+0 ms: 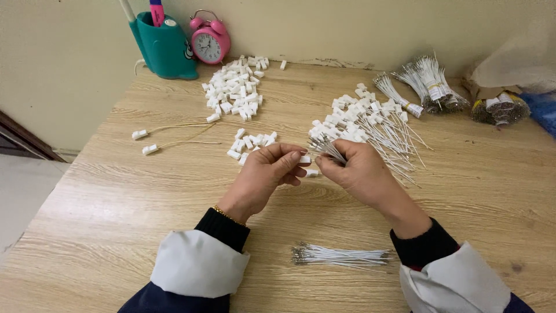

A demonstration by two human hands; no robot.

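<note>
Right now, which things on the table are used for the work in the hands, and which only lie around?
In use: left hand, white connector, right hand, white wires, connector pile, finished pile, loose wires.
Lying about: pink clock, teal holder.

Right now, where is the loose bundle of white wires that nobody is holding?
In the head view, the loose bundle of white wires lies on the wooden table at the near edge, between the person's two sleeves, nearer the right one.
</note>
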